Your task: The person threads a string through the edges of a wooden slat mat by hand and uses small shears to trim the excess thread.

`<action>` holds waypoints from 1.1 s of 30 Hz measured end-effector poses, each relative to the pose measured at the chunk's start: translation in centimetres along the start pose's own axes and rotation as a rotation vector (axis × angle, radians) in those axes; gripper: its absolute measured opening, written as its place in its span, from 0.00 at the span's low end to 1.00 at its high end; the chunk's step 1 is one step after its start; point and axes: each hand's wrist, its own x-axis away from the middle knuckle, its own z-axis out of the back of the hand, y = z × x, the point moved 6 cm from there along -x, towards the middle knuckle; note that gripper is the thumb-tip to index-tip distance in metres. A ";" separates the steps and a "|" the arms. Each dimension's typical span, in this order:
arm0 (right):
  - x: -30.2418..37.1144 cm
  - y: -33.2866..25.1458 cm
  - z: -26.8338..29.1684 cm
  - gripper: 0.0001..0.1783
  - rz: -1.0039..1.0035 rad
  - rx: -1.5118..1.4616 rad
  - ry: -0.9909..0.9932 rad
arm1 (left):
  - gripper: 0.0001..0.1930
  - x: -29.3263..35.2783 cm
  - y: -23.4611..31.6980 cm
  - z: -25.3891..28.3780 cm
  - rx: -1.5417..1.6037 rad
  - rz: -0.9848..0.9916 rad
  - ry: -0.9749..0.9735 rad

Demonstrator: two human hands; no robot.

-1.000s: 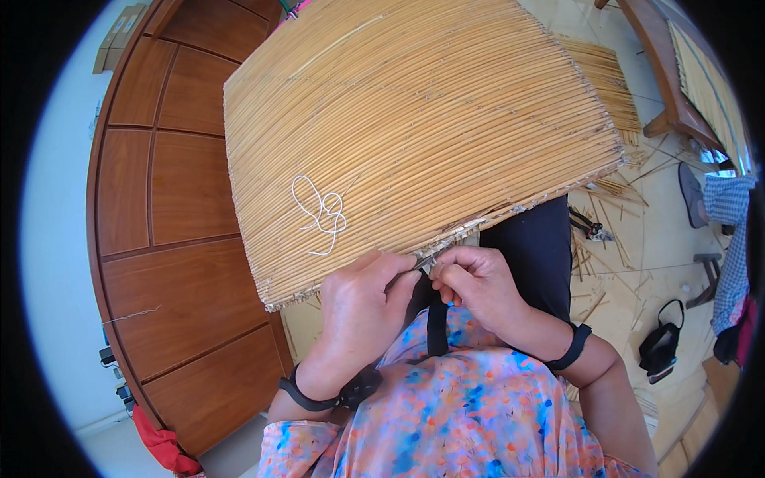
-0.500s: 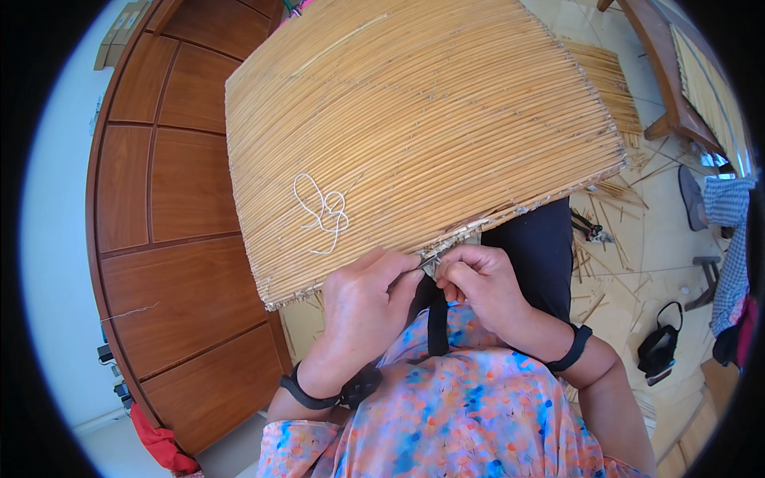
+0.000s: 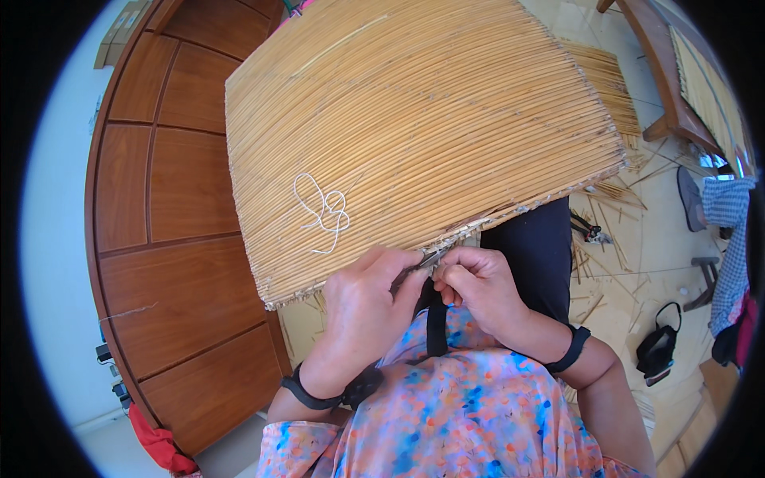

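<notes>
A large mat of straw-coloured reed stalks (image 3: 430,135) slopes before me, its near edge close to my lap. At that edge my left hand (image 3: 362,291) is closed round a small dark metal tool (image 3: 433,258), its narrow end pointing right; the fingers hide the rest, so I cannot tell its kind. Right beside its tip, my right hand (image 3: 482,279) pinches at the mat's edge, and what lies between the fingertips is too small to make out. A loose white cord (image 3: 323,213) curls on the mat's left part.
A brown wooden cabinet (image 3: 195,187) stands close on the left. Cut stalks litter the floor at right, with a bundle of reeds (image 3: 610,88), pruning shears (image 3: 590,229) and a black pouch with a strap (image 3: 657,350). Another person's checked trouser leg (image 3: 725,239) shows at far right.
My left hand has turned slightly, and more of the dark metal tool shows between thumb and fingers. My right hand has barely moved; the mat and cord stay put.
</notes>
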 end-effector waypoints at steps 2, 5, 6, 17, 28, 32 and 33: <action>0.0 -0.3 0.0 0.08 -0.007 0.015 0.014 | 0.06 0.1 -0.6 -0.3 0.010 0.018 -0.003; 0.0 -0.3 0.1 0.08 -0.015 0.012 0.027 | 0.07 0.3 -1.0 -0.4 0.039 -0.032 -0.008; 0.0 -0.2 0.1 0.08 -0.018 -0.005 0.022 | 0.07 0.2 -0.8 -0.3 0.039 -0.032 -0.008; 0.0 -0.1 -0.3 0.08 -0.024 0.023 -0.045 | 0.11 0.8 -0.8 1.2 0.111 0.149 -0.157; 0.0 0.0 0.0 0.07 0.003 0.047 -0.041 | 0.08 0.5 0.1 -0.1 0.013 0.120 -0.223; 0.0 0.0 0.0 0.06 0.026 0.043 -0.048 | 0.07 0.1 0.3 -0.3 -0.044 0.080 -0.204; 0.0 -0.1 0.0 0.06 0.031 0.049 -0.053 | 0.06 0.0 0.3 -0.4 -0.039 0.082 -0.199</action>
